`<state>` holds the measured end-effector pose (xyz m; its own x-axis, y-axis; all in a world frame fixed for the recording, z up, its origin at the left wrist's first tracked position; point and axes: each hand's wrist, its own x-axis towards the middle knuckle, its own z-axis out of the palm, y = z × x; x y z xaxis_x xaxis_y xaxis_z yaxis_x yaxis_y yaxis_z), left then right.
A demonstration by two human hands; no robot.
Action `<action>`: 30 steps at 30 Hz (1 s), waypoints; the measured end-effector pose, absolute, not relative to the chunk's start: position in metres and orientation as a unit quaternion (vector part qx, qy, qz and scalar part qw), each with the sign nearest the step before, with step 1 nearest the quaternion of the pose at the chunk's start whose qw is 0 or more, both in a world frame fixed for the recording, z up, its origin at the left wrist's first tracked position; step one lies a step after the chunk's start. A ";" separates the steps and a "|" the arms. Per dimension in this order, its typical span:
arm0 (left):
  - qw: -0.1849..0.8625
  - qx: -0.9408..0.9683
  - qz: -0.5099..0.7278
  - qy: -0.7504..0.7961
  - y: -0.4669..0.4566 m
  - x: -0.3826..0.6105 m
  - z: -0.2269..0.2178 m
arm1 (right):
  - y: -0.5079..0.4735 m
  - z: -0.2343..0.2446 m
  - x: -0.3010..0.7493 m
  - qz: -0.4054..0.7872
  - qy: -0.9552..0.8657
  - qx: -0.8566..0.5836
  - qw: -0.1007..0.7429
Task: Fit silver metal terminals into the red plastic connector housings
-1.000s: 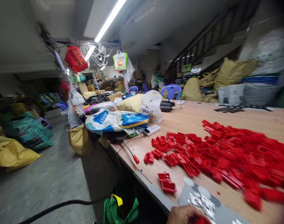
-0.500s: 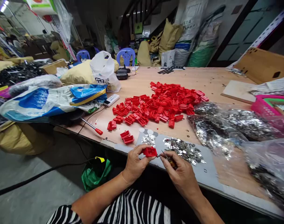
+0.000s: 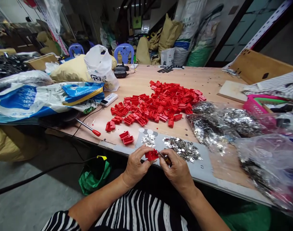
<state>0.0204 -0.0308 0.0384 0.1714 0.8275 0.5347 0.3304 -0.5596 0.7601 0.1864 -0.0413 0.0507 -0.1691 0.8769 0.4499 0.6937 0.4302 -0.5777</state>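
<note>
My left hand [image 3: 136, 165] pinches a small red plastic part [image 3: 151, 155] at the table's front edge. My right hand [image 3: 177, 170] grips a thin tool with a brown handle [image 3: 165, 158], its tip touching the red part. Just beyond my hands lies a grey mat [image 3: 204, 166] strewn with small shiny metal pieces [image 3: 182, 149]. A big pile of the same red parts [image 3: 158, 104] spreads over the middle of the wooden table [image 3: 209, 80]. Two red parts [image 3: 126, 138] lie apart near the front edge.
Clear bags of metal pieces [image 3: 218, 123] lie at the right, with a pink basket [image 3: 255, 107] behind. A red-tipped rod [image 3: 88, 127], a white remote [image 3: 109, 99], printed sacks [image 3: 40, 98] and a white plastic bag [image 3: 100, 67] crowd the left. A green bag [image 3: 93, 175] sits under the table.
The view swung from the room at the left down to the table in front of me. Both hands came into view, and the tool tip closed in on the red part.
</note>
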 end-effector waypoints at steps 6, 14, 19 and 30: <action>0.237 0.745 0.496 0.379 -0.033 0.019 0.034 | -0.045 0.054 0.188 0.139 -0.749 -0.529 0.374; 0.252 0.732 0.495 0.395 -0.036 0.021 0.035 | -0.047 0.055 0.188 0.140 -0.751 -0.529 0.370; 0.245 0.731 0.501 0.394 -0.036 0.020 0.035 | -0.050 0.051 0.187 0.141 -0.745 -0.539 0.367; 0.244 0.742 0.497 0.379 -0.038 0.023 0.033 | -0.053 0.049 0.187 0.129 -0.746 -0.535 0.374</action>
